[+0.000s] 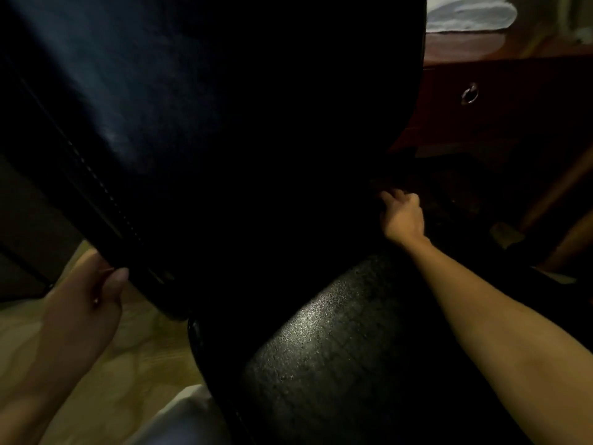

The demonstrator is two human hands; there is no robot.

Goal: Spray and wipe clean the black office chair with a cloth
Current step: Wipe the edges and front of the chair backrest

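The black office chair (199, 130) fills most of the head view, its stitched backrest tilted close to the camera and a pebbled black armrest pad (321, 342) below it. My left hand (93, 293) grips the backrest's left edge near the bottom, thumb on the front, fingers hidden behind. My right hand (402, 216) reaches past the backrest's right side into deep shadow with curled fingers; what it touches is too dark to tell. No cloth or spray bottle shows in either hand.
A reddish wooden desk (500, 49) with a ring-pull drawer (470, 93) stands at the upper right, folded white cloth (468, 12) on top. Pale patterned floor (138, 364) lies at the lower left. A white fabric patch (183, 419) sits at the bottom edge.
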